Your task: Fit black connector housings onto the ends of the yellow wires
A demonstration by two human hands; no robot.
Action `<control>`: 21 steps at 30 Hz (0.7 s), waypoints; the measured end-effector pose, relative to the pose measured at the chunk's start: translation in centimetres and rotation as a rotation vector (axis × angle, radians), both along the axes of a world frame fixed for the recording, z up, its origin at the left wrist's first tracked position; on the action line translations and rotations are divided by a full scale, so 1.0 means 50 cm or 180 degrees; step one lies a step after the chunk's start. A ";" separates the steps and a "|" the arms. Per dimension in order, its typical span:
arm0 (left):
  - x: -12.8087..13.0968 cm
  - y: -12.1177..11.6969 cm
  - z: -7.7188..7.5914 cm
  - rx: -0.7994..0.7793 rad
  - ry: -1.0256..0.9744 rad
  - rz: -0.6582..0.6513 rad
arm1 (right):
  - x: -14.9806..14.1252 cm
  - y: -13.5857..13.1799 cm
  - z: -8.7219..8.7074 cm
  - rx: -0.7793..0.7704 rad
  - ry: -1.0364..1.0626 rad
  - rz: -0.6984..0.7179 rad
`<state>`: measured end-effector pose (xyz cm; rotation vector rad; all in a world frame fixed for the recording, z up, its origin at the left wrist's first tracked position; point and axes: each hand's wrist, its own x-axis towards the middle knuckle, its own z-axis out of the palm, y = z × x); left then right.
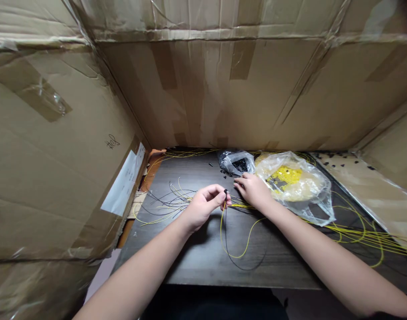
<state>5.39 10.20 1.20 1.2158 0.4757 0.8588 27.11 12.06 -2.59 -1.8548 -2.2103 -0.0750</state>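
My left hand (208, 202) pinches a small black connector (226, 192) between thumb and fingertips, above the middle of the table. A yellow wire (221, 226) and a black wire (226, 242) hang from it in loops. My right hand (251, 189) is just in front of the bag of black parts, its fingertips drawn together low over the table. Whatever they hold, if anything, is too small to make out. Beneath both hands runs a bundle of yellow and black wires (239, 205), its loose ends (171, 202) fanned out to the left.
A clear bag of black parts (239, 165) lies at the back, several loose black pieces (224, 174) beside it. To its right sits a larger plastic bag of yellow parts (286, 178). Long yellow wires (363, 238) trail rightward. Cardboard walls (203, 98) enclose the dark table (196, 266).
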 end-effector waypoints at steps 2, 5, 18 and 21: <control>0.000 -0.001 0.001 0.0065 0.0080 0.0003 | 0.001 0.002 0.001 -0.0031 -0.0015 -0.0034; 0.001 -0.002 0.005 0.0162 0.0148 0.0024 | 0.000 0.003 0.009 -0.0083 -0.0082 -0.0053; -0.002 -0.003 0.013 0.0452 0.0243 0.0160 | -0.046 -0.032 0.025 -0.0074 -0.0363 -0.0155; -0.002 -0.004 0.013 0.0460 0.0265 0.0163 | -0.042 -0.031 0.016 -0.0065 -0.0364 -0.0069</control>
